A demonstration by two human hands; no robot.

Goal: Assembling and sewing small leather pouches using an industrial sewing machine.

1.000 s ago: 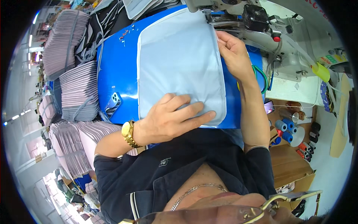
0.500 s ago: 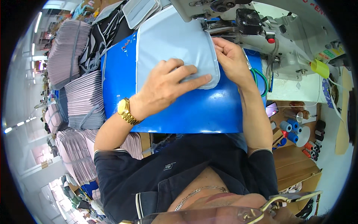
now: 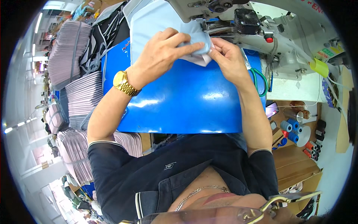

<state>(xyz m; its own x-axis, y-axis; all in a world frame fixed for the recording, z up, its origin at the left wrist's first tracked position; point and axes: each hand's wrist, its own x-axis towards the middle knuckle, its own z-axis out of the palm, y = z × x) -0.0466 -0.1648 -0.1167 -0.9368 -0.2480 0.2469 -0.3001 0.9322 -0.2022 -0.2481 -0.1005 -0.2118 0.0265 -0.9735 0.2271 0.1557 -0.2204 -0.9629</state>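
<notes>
A light-blue fabric panel (image 3: 149,28) with rounded corners lies partly under the head of a sewing machine (image 3: 182,9). Across its near part rests my left hand (image 3: 160,52), fingers stretched out and spread, the index fingertip close to the near right corner. That corner is turned, and a paler underside shows below the hand. My right hand (image 3: 229,61) pinches the panel's right edge between thumb and fingers, beside the machine's needle area. The stitching point itself is hidden behind the machine head.
A shiny blue work surface (image 3: 179,108) spreads before me. Green-handled scissors (image 3: 263,82) lie right of my right hand. Tied stacks of pinkish panels (image 3: 69,52) rise at left. Blue thread spools (image 3: 294,125) stand at lower right, near a phone (image 3: 272,109).
The panel has turned and slid away from me, its near corner folding to show the paler underside. My left hand has moved up and slightly left with it; the right hand stays close by.
</notes>
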